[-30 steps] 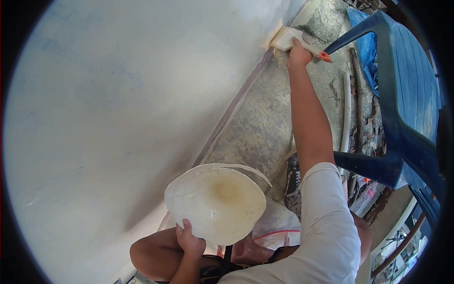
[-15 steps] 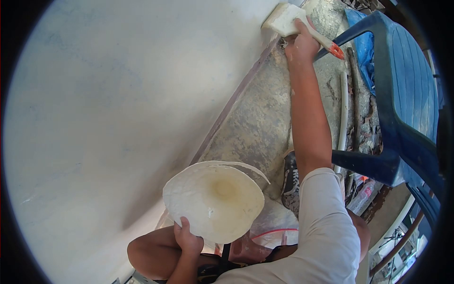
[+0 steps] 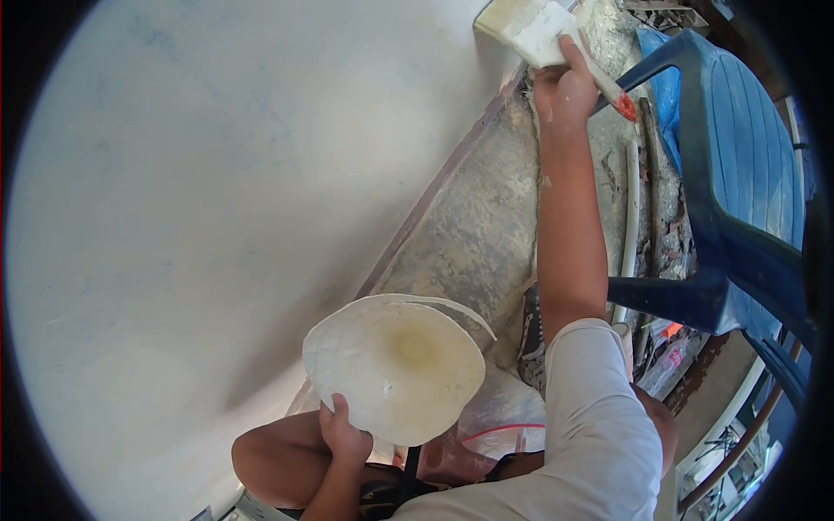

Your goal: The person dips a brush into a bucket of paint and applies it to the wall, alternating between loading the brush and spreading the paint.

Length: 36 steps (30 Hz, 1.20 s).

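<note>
Stretched far forward, my right hand (image 3: pixel 566 94) is closed round a wide paintbrush (image 3: pixel 540 33) coated in white, its handle tipped with red. The bristles meet the pale wall (image 3: pixel 217 156) low down, near where it joins the floor. Down by my knee, my left hand (image 3: pixel 346 432) grips the near rim of a paint-crusted white bowl (image 3: pixel 395 369), thumb inside and fingers beneath. The bowl is tilted toward me and shows a yellowish round patch in its hollow. A curved strip sticks out from its far edge.
A blue plastic chair (image 3: pixel 751 165) stands close on the right. Beside it lie a white pipe (image 3: pixel 632 226), a blue sheet (image 3: pixel 665 95) and a plastic bottle (image 3: pixel 665 368). The concrete floor (image 3: pixel 473 226) is splattered. My shoe (image 3: pixel 532 339) rests near the bowl.
The brush in my right hand has shifted slightly, its bristles sliding a little up and left along the wall. My left hand and the bowl have hardly moved.
</note>
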Tool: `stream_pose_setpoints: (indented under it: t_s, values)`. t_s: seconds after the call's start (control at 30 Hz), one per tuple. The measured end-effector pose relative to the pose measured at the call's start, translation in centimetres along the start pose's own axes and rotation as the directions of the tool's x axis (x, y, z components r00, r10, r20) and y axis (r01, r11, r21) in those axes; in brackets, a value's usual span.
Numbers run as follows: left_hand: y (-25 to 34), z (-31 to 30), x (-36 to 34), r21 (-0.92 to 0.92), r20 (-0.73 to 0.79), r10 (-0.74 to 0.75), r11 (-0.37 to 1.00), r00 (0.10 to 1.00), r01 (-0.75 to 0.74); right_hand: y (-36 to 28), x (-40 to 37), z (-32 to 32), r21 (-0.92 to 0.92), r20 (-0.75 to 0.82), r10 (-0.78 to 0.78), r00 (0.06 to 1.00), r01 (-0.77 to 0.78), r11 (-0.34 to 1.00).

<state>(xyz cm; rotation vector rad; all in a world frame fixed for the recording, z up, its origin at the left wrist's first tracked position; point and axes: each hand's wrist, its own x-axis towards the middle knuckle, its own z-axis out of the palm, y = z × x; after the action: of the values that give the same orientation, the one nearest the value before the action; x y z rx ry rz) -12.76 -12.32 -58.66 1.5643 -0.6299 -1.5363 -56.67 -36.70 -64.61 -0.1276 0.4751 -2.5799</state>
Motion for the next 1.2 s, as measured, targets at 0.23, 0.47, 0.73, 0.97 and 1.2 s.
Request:
stream_pose_setpoints:
  t_s: [0.23, 0.47, 0.73, 0.97, 1.2]
  values:
    - [0.3, -0.2, -0.1, -0.041, 0.001, 0.018, 0.999, 1.000, -0.018, 3.1, -0.3, -8.0, -0.449, -0.201, -0.138, 0.970, 0.034, 0.893]
    - [0.2, -0.5, -0.3, -0.044, 0.014, 0.015, 0.999, 1.000, -0.014, -1.7, 0.8, 0.5, -0.161, -0.062, -0.063, 0.996, 0.052, 0.986]
    - [0.6, -0.3, -0.5, -0.033, -0.015, 0.027, 0.999, 1.000, -0.028, 4.5, 2.5, -5.5, -0.606, -0.158, -0.178, 0.971, 0.047, 0.794]
    - [0.6, 0.1, -0.7, -0.025, 0.000, 0.022, 0.999, 1.000, -0.022, -0.4, 0.8, -3.5, -0.409, -0.121, -0.143, 0.982, 0.082, 0.909]
    - [0.5, -0.3, -0.9, -0.022, 0.009, -0.003, 1.000, 1.000, 0.003, 0.8, -2.2, -0.1, -0.318, -0.113, -0.041, 0.993, 0.003, 0.948]
